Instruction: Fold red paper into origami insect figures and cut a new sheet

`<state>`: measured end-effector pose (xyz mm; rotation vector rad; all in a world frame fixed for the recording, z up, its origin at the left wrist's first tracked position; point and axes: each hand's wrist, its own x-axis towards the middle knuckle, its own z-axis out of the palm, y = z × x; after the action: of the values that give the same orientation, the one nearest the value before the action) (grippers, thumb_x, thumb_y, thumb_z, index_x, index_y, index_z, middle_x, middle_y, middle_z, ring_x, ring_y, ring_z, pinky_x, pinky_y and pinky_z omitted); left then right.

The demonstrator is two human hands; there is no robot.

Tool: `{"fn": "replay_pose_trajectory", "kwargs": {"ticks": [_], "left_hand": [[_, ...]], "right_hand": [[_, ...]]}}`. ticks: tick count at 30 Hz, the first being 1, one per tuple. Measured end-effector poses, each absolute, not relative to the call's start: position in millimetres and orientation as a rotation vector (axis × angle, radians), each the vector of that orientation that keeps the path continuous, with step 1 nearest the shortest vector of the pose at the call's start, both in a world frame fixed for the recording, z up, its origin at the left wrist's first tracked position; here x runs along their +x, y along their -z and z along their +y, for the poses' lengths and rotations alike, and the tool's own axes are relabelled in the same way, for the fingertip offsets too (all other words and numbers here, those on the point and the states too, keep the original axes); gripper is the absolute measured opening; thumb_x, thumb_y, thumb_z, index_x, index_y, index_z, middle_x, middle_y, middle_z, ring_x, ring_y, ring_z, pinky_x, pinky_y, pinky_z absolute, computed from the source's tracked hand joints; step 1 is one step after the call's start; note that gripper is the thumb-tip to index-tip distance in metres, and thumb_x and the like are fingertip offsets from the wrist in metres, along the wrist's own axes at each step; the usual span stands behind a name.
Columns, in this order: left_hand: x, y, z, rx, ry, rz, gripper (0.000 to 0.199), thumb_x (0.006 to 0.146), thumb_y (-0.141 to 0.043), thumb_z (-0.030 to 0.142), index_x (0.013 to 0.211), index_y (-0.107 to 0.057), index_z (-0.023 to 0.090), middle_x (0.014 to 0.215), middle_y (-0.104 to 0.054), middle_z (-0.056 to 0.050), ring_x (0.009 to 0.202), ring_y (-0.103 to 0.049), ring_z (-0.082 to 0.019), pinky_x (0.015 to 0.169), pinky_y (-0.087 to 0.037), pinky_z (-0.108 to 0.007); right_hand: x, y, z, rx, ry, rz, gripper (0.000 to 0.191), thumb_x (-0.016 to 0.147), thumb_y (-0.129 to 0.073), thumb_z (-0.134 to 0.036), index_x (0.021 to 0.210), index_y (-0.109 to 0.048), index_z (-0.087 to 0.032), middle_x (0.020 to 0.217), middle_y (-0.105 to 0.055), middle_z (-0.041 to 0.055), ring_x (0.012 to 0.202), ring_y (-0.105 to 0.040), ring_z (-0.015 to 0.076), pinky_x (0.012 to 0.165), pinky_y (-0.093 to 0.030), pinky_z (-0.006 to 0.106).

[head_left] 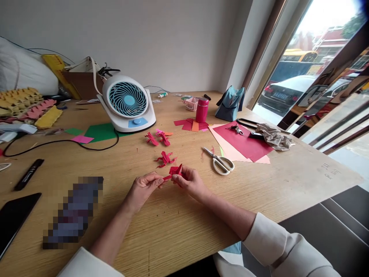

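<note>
A partly folded red paper piece (175, 170) is held between my two hands above the table. My left hand (146, 183) pinches a narrow strip on its left side between thumb and fingers. Around the wider folded part, my right hand (188, 179) is closed, its thumb on the near face and the other fingers mostly hidden behind. Just beyond my hands lies a red folded paper figure (165, 158) with leg-like points. Two similar red paper figures, one on the left (151, 139) and one on the right (164, 138), lie farther back.
White-handled scissors (222, 163) lie right of my hands. Red paper sheets (245, 140) with keys (236, 129) on top are beyond them. A white fan (127, 102), a pink canister (202, 110) and a blue bag (230, 103) stand behind. A black marker (29, 175) lies left.
</note>
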<state>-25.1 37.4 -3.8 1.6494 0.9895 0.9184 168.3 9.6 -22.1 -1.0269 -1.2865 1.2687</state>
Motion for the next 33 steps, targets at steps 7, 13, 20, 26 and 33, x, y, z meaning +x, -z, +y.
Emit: {"fn": "replay_pose_trajectory", "kwargs": {"ticks": [7,13,20,26,33], "left_hand": [[-14,-2,28,1.483,-0.880,0.923,0.042,0.077,-0.076,0.042,0.110,-0.075,0.017,0.108,-0.074,-0.011,0.096,-0.067,-0.022,0.085,-0.051,-0.029],[-3,14,23,1.389,-1.063,0.988,0.026,0.075,-0.078,0.040,0.078,-0.073,0.014,0.077,-0.072,-0.004,0.076,-0.064,-0.016,0.074,-0.050,-0.025],[-8,16,29,1.281,-1.157,1.007,0.030,0.071,-0.081,0.042,0.079,-0.073,0.015,0.078,-0.073,-0.002,0.073,-0.062,-0.014,0.074,-0.048,-0.024],[-1,14,24,1.038,-1.114,0.923,0.034,0.060,-0.090,0.038,0.079,-0.075,0.014,0.078,-0.074,-0.003,0.073,-0.064,-0.014,0.075,-0.049,-0.025],[-1,9,19,0.897,-1.046,0.900,0.032,0.057,-0.092,0.033,0.078,-0.076,0.015,0.076,-0.075,-0.002,0.069,-0.063,-0.010,0.070,-0.047,-0.022]], "right_hand": [[165,25,8,-1.054,-1.271,-1.259,0.044,0.075,-0.073,-0.057,0.073,-0.055,-0.017,0.064,-0.054,-0.0027,0.056,-0.041,0.0087,0.055,-0.032,0.023],[159,29,3,-1.119,-1.252,-1.350,0.042,0.072,-0.076,-0.053,0.074,-0.054,-0.017,0.066,-0.048,-0.0049,0.060,-0.038,0.0087,0.056,-0.031,0.023],[159,30,3,-1.000,-1.361,-1.260,0.044,0.077,-0.071,-0.059,0.080,-0.057,-0.017,0.068,-0.056,-0.0024,0.060,-0.046,0.0096,0.058,-0.037,0.025],[155,30,1,-0.953,-1.440,-1.139,0.045,0.074,-0.075,-0.057,0.076,-0.054,-0.018,0.062,-0.055,-0.0038,0.055,-0.044,0.0085,0.054,-0.035,0.024],[155,26,-5,-0.937,-1.477,-1.128,0.044,0.075,-0.075,-0.057,0.075,-0.056,-0.018,0.062,-0.056,-0.0030,0.055,-0.045,0.0086,0.054,-0.036,0.024]]}}
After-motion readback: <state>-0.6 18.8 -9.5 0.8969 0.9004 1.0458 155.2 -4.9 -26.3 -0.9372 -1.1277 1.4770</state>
